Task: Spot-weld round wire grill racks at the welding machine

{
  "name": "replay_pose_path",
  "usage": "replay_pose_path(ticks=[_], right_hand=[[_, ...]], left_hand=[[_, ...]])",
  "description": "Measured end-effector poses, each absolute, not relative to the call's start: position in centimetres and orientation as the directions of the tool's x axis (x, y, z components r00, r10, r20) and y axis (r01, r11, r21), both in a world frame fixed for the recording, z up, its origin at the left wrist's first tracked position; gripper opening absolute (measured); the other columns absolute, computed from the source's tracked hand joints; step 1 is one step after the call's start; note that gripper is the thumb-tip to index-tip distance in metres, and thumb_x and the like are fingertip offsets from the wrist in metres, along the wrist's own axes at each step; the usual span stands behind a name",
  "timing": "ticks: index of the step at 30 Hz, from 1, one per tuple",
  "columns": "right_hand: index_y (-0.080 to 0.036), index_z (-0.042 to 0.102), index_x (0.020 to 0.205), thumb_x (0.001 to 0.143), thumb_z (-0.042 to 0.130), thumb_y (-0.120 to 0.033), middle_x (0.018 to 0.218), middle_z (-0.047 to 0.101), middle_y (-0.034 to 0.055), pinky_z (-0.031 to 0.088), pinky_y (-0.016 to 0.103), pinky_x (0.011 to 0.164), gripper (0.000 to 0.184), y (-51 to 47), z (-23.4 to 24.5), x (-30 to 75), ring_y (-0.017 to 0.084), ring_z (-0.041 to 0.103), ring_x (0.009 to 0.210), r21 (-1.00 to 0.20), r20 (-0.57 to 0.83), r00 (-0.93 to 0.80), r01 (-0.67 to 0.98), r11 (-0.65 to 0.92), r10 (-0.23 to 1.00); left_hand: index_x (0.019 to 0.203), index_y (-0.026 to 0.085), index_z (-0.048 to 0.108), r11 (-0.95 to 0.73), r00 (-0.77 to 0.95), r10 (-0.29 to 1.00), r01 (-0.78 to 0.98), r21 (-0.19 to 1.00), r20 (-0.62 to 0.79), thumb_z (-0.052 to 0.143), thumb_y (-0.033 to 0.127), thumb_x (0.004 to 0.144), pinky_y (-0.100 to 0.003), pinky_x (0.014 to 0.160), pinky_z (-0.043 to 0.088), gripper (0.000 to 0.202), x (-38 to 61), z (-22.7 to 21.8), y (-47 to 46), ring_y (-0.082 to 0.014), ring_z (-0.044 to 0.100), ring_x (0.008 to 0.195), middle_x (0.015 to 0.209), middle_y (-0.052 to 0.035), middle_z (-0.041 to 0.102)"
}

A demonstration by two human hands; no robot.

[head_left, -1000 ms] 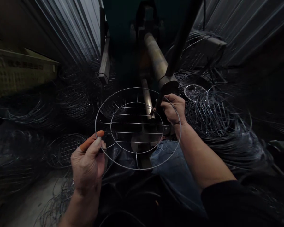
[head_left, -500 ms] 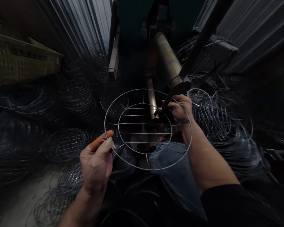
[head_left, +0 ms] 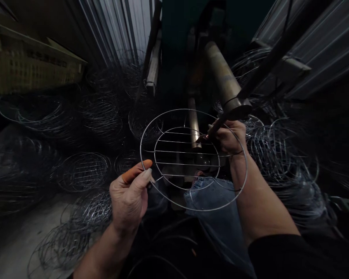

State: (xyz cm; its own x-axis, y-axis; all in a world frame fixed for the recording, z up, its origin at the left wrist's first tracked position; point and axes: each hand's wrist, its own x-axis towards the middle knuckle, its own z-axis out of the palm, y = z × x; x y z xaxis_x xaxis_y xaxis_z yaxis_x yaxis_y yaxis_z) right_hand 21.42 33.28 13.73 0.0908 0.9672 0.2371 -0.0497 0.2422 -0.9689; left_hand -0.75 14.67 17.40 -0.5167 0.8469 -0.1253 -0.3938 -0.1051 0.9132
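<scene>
My left hand [head_left: 130, 193], with an orange cover on its index finger, pinches the left rim of a round wire rack [head_left: 187, 164]. The rack has an outer ring, a smaller inner ring and several parallel cross wires. It is held in the air, its inner part by the tip of a lower metal rod [head_left: 194, 122]. My right hand [head_left: 232, 137] is closed beyond the rack's right side, next to a dark slanted bar [head_left: 218, 126]. What its fingers grip is hidden. Above it juts a thick metal cylinder [head_left: 223, 73] of the machine.
Piles of wire rings and racks [head_left: 101, 116] lie on the left, with more [head_left: 267, 151] on the right. A yellow crate [head_left: 37, 62] stands at upper left. Corrugated metal sheets rise behind. Below the rack is a leg in blue jeans [head_left: 218, 209].
The view has shifted, so the machine, rack and both hands appear farther right. Both hands keep much the same place on and beside the rack.
</scene>
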Motion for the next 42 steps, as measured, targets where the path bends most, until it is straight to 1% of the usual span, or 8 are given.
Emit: replay_pose_path(ticks=[11, 19, 23, 27, 30, 34, 38, 42], right_hand=[[-0.019, 0.061, 0.063, 0.049, 0.090, -0.037, 0.054, 0.056, -0.0005, 0.047, 0.029, 0.037, 0.037, 33.5, 13.6, 21.6, 0.019, 0.053, 0.042, -0.978, 0.192, 0.058, -0.074, 0.196, 0.980], [-0.017, 0.058, 0.058, 0.046, 0.092, -0.040, 0.052, 0.051, -0.0004, 0.037, 0.025, 0.037, 0.042, 34.0, 13.7, 21.4, 0.014, 0.047, 0.043, -0.970, 0.237, 0.076, -0.035, 0.240, 0.969], [-0.016, 0.061, 0.062, 0.044, 0.091, -0.036, 0.054, 0.054, 0.0010, 0.036, 0.023, 0.035, 0.041, 33.7, 13.5, 21.5, 0.015, 0.048, 0.042, -0.983, 0.148, 0.072, -0.096, 0.155, 0.986], [-0.018, 0.066, 0.071, 0.044, 0.089, -0.028, 0.066, 0.063, 0.0026, 0.039, 0.020, 0.036, 0.037, 31.7, 13.0, 23.1, 0.017, 0.056, 0.051, -0.982, 0.085, 0.109, -0.161, 0.102, 0.990], [-0.020, 0.070, 0.072, 0.043, 0.086, -0.020, 0.071, 0.065, 0.0026, 0.040, 0.018, 0.038, 0.033, 28.9, 12.8, 25.0, 0.016, 0.057, 0.057, -0.973, 0.103, 0.162, -0.187, 0.133, 0.981], [-0.019, 0.074, 0.078, 0.045, 0.084, -0.017, 0.077, 0.068, 0.0062, 0.050, 0.022, 0.049, 0.035, 25.0, 13.2, 26.0, 0.016, 0.059, 0.060, -0.959, 0.133, 0.134, -0.235, 0.161, 0.982], [-0.017, 0.072, 0.070, 0.051, 0.087, -0.025, 0.069, 0.066, 0.0063, 0.043, 0.019, 0.042, 0.025, 23.8, 13.4, 24.9, 0.011, 0.050, 0.045, -0.954, 0.176, 0.263, -0.192, 0.230, 0.949], [-0.016, 0.071, 0.070, 0.053, 0.088, -0.027, 0.067, 0.066, 0.0057, 0.039, 0.017, 0.039, 0.026, 24.1, 13.2, 24.4, 0.010, 0.048, 0.042, -0.943, 0.207, 0.317, -0.189, 0.276, 0.925]], left_hand=[[0.080, 0.015, 0.077, -0.061, -0.479, 0.853, -0.482, 0.874, -0.205, 0.080, 0.024, 0.062, -0.021, 0.057, 0.047, 0.019, -0.8, 17.2, 14.4, -0.0083, 0.055, 0.054, 0.055, -0.0025, 0.061], [0.075, 0.014, 0.077, -0.076, -0.476, 0.848, -0.543, 0.836, -0.232, 0.083, 0.022, 0.056, -0.018, 0.051, 0.045, 0.022, -0.4, 17.5, 14.5, -0.0068, 0.054, 0.051, 0.058, -0.0030, 0.064], [0.077, 0.013, 0.076, -0.075, -0.438, 0.869, -0.577, 0.813, -0.231, 0.083, 0.023, 0.057, -0.018, 0.050, 0.047, 0.023, -0.3, 17.7, 14.3, -0.0068, 0.055, 0.050, 0.057, -0.0021, 0.064], [0.079, 0.012, 0.076, -0.052, -0.408, 0.877, -0.604, 0.796, -0.252, 0.083, 0.022, 0.060, -0.017, 0.054, 0.049, 0.022, -0.4, 17.7, 14.0, -0.0064, 0.057, 0.053, 0.059, -0.0022, 0.065], [0.079, 0.012, 0.076, -0.054, -0.392, 0.886, -0.619, 0.783, -0.249, 0.082, 0.020, 0.061, -0.016, 0.054, 0.049, 0.021, -0.5, 17.5, 13.9, -0.0060, 0.057, 0.053, 0.060, -0.0025, 0.066], [0.079, 0.012, 0.076, -0.067, -0.381, 0.897, -0.622, 0.780, -0.226, 0.081, 0.019, 0.063, -0.015, 0.054, 0.048, 0.018, -0.5, 17.3, 14.0, -0.0056, 0.057, 0.053, 0.064, -0.0041, 0.068], [0.076, 0.013, 0.076, -0.104, -0.397, 0.896, -0.623, 0.775, -0.199, 0.082, 0.019, 0.062, -0.014, 0.054, 0.048, 0.016, -0.5, 17.3, 13.9, -0.0051, 0.057, 0.053, 0.065, -0.0042, 0.068], [0.077, 0.011, 0.076, -0.079, -0.376, 0.901, -0.634, 0.769, -0.218, 0.083, 0.021, 0.060, -0.015, 0.054, 0.048, 0.021, -0.2, 17.7, 13.6, -0.0056, 0.056, 0.051, 0.056, -0.0024, 0.064]])
